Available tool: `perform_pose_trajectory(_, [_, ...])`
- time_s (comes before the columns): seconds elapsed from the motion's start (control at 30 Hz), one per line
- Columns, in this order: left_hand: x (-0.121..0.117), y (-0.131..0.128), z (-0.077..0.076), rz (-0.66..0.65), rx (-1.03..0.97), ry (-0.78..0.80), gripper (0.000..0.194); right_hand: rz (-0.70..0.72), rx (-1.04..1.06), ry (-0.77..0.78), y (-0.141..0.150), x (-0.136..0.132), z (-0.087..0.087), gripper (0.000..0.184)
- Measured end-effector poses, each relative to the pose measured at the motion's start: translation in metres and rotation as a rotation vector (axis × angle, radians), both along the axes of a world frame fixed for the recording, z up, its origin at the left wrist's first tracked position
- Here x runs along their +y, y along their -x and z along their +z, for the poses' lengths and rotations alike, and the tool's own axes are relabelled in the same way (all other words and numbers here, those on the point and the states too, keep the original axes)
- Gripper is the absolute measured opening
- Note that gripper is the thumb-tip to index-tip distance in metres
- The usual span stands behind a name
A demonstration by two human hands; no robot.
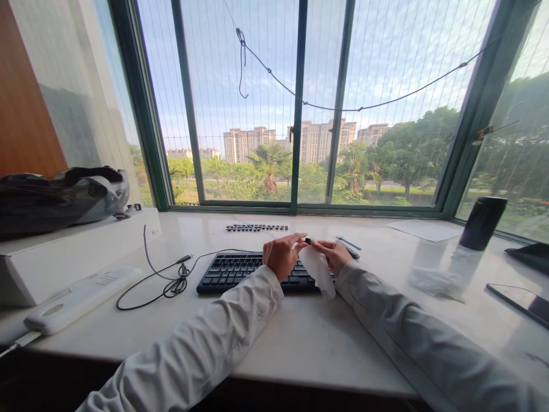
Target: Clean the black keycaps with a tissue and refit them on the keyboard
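Both my hands hover over the right end of a black keyboard (234, 270) on the white sill. My left hand (282, 255) is closed, its fingertips pinching a small dark keycap (307, 241). Pinched together, the fingers of my right hand (333, 254) hold a white wipe (318, 270) that hangs down over the keyboard and touches the keycap. A row of removed black keycaps (256, 227) lies behind the keyboard near the window.
The keyboard's coiled cable (171, 283) runs left. A white power strip (77, 297) and a white box with a black bag (60, 197) sit at the left. A black-capped bottle (469, 246), a phone (521, 301), a paper sheet (424, 230) and a pen (348, 242) lie right.
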State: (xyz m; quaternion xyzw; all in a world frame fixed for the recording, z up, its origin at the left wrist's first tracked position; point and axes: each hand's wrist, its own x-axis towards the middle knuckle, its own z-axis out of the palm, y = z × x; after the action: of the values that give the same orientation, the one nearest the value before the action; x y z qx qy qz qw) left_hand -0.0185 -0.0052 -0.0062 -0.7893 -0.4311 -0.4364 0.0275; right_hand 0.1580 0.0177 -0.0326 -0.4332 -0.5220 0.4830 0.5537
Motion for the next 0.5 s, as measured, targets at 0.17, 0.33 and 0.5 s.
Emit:
perform_pose_trajectory(0.17, [0.002,0.000,-0.003,-0.026,-0.007,0.017,0.030,0.041,-0.022,0.000,0.001,-0.004,0.001,0.035])
perform_pose_trajectory(0.33, [0.003,0.003,-0.003,-0.003,-0.009,0.004,0.026,0.053,-0.066,-0.002,0.000,0.000,-0.005,0.038])
perform_pose_trajectory(0.5, [0.005,0.006,0.000,-0.035,0.007,-0.078,0.027,0.009,-0.073,-0.027,-0.004,0.006,-0.007,0.042])
